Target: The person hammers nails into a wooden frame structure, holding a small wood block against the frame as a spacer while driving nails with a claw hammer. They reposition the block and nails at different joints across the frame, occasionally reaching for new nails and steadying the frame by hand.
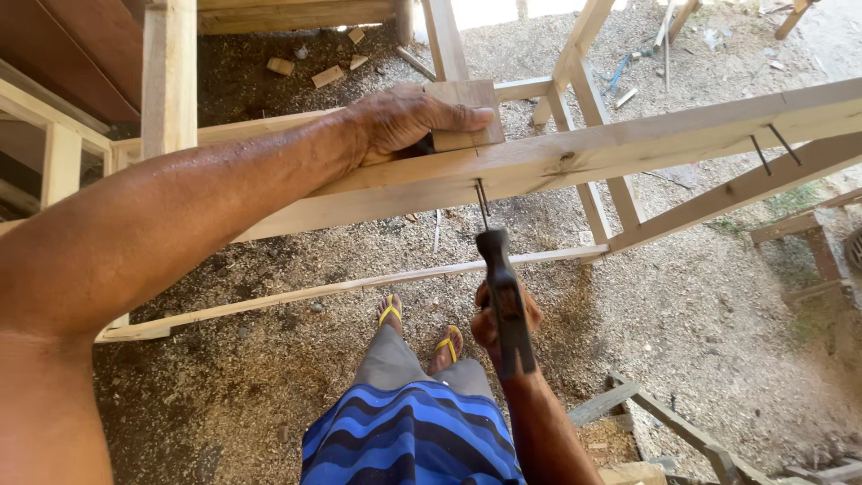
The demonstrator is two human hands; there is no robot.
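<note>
The left hand lies flat over a small wooden block on top of a long pale rail of a wooden frame, fingers together and stretched across the block, pressing it down; the palm covers the block's near end, so how far it runs under the hand is hidden. The right hand is wrapped tight around the handle of a dark hammer, whose head sits just below two thin nails sticking out of the rail's near face. The hammer lies in front of most of the fingers, so only knuckles and thumb edge show. Whether the head touches the nails cannot be told. Two more nails jut from the rail further right. Below, blue striped shorts and feet in yellow-strapped sandals stand on sawdust-covered ground. The frame's ends run out of view on both sides, and offcuts lie in shadow beyond.
</note>
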